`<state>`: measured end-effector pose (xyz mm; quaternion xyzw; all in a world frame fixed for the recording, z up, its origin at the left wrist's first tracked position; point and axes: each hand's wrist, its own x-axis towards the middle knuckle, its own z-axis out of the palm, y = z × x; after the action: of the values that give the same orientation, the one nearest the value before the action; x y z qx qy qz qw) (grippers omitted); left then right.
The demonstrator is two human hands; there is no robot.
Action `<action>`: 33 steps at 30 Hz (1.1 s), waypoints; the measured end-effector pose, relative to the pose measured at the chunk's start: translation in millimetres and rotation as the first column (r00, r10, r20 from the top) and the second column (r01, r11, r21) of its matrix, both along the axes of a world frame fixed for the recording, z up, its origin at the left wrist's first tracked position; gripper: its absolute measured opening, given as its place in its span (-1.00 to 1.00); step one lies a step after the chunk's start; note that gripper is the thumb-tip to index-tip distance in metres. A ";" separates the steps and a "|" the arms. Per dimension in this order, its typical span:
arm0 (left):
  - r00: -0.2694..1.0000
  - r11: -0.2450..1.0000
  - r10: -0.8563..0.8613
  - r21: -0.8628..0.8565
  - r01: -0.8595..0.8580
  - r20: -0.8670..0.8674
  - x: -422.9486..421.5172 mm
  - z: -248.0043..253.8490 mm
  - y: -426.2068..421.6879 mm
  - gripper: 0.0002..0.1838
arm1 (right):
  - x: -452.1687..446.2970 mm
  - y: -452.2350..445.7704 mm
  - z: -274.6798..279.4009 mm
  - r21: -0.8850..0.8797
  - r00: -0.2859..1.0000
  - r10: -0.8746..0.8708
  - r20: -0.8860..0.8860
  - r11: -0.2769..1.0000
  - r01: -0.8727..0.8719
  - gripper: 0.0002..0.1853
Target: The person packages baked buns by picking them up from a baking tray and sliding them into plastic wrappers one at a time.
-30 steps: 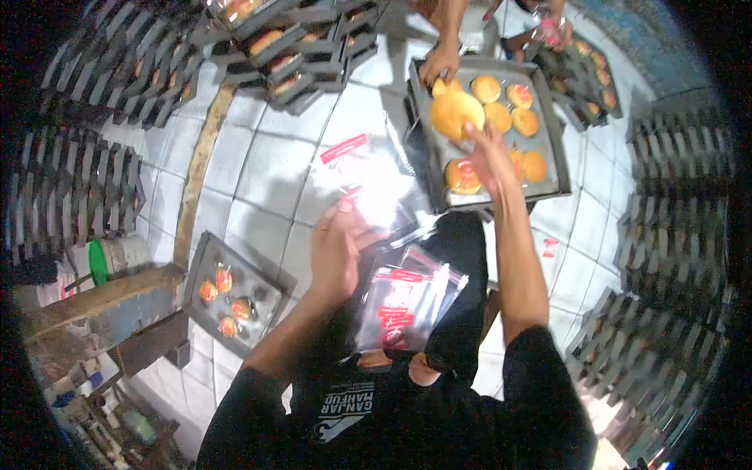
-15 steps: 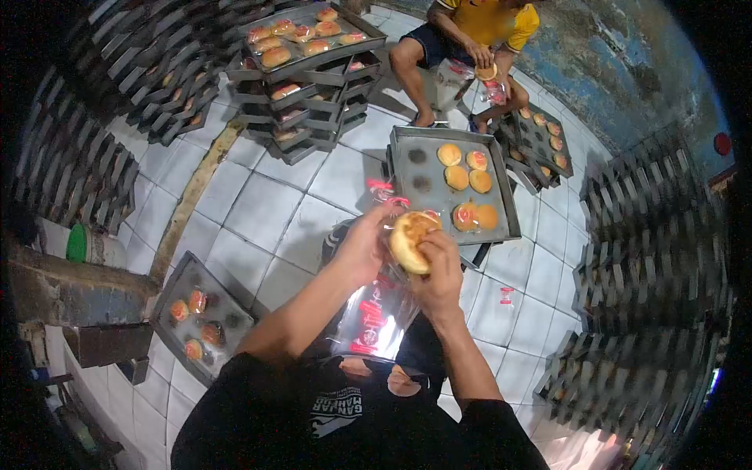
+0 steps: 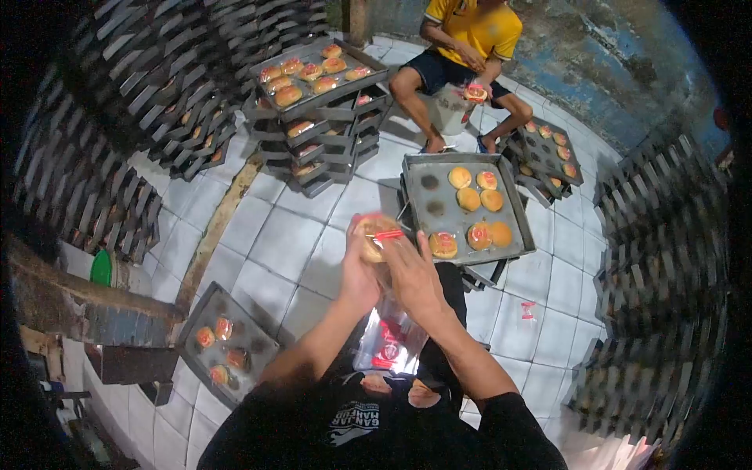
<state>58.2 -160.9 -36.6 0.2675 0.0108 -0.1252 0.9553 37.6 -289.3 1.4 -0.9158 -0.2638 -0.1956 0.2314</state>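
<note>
One bun [image 3: 371, 247] is sitting clamped in the left hand's fingers [image 3: 357, 262], ten o'clock from the right hand [image 3: 415, 282], whose grip is unclear.

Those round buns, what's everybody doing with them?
The person in the black shirt has a round golden-brown bun in the left hand, with the right hand against it. Clear plastic with red print shows at the bun, but blur hides how far it's wrapped. More clear red-printed plastic bags lie below the hands. A grey rectangular metal tray ahead holds seven round buns. Farther off, a seated person in a yellow shirt holds another bun.
</note>
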 end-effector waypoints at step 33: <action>0.938 0.986 0.108 -0.085 -0.144 -0.330 35.1 -26.2 8.3 -0.45 | -26.8 9.4 16.9 0.770 0.663 0.491 -0.565 0.603 0.210 -0.66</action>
<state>93.3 -152.6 -62.7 0.1902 0.1780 -0.1063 0.9596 10.8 -279.9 18.3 -0.6872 -0.1134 0.1158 0.7081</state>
